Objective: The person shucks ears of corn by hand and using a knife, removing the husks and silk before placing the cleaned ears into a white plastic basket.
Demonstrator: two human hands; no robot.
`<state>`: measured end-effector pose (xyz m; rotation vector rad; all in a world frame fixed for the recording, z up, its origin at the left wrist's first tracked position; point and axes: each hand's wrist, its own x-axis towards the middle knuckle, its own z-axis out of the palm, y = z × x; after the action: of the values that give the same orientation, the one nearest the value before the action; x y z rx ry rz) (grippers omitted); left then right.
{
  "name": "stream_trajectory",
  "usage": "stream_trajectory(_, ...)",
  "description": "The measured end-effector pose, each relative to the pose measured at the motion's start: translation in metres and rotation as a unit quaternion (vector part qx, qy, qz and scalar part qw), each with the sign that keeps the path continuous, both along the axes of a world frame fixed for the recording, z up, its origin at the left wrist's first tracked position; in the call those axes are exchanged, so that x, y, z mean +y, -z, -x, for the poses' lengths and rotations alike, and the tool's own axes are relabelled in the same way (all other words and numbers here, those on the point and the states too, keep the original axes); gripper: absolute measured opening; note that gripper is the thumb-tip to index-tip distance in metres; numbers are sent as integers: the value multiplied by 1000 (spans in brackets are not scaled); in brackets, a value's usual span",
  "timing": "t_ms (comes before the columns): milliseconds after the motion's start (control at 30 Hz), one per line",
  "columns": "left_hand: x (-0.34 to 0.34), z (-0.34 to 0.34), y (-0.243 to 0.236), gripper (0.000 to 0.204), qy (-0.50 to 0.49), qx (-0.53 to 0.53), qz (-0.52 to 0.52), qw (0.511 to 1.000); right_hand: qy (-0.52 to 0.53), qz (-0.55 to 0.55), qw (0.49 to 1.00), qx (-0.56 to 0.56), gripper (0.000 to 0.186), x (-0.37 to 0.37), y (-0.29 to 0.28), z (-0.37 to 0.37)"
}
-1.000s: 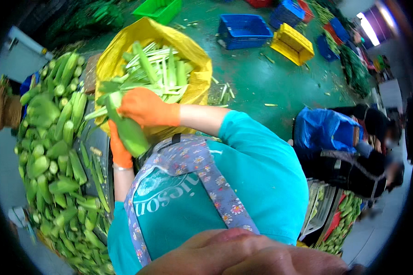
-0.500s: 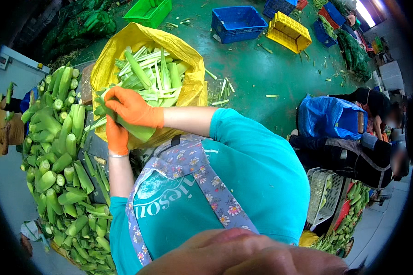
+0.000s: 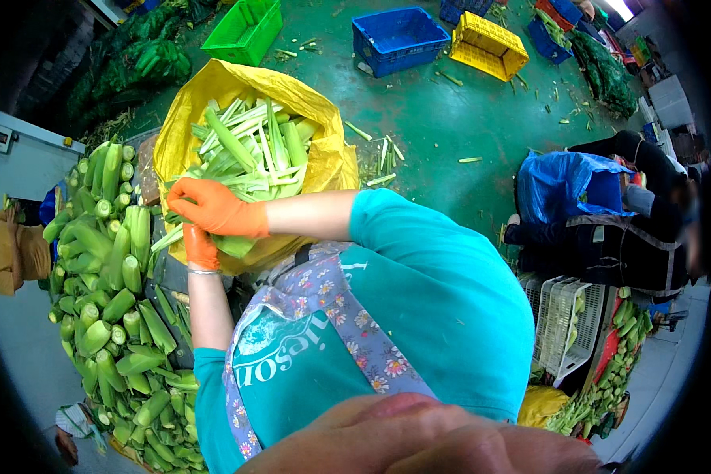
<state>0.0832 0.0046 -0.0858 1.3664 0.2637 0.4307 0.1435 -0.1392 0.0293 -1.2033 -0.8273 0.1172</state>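
Note:
Both my hands wear orange gloves and meet at the near-left rim of a yellow sack (image 3: 336,170). Loose green corn husks (image 3: 237,150) and pale strips fill the sack. My left hand (image 3: 202,249) is closed round an ear of corn, mostly hidden by the gloves. Over it, my right hand (image 3: 220,208) has its fingers bent and pressed together on a green husk (image 3: 235,245), which shows below its palm. To the left lies a big heap of ears of corn (image 3: 118,304) in their husks, many with cut pale ends.
Beyond the sack stand a green crate (image 3: 245,31), a blue crate (image 3: 399,39) and a tipped yellow crate (image 3: 490,47). Husk scraps (image 3: 387,154) litter the green floor. At right, a co-worker (image 3: 608,253) is beside a blue sack (image 3: 561,189) and a white crate (image 3: 565,324).
My right hand has shifted slightly left and down, covering more of the ear. The husk under it shows less. The whole view has tilted a little.

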Motion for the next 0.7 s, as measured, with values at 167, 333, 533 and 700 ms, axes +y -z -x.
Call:
stream_trajectory(167, 144, 30, -4, 57, -139, 18, 279, 950, -120, 88, 989, -18, 23, -76, -9, 8)
stream_trajectory(333, 124, 47, -53, 54, -185, -9, 263, 947, -8, 39, 999, 17, 28, -61, -9, -48)
stream_trajectory(533, -18, 19, -86, 56, -118, 12, 205, 971, 118, 144, 960, -207, 56, 1, 46, -32)
stream_trajectory(700, -53, 19, -100, 56, -89, -29, 190, 977, 27, 100, 992, -74, 55, 0, 51, -6)
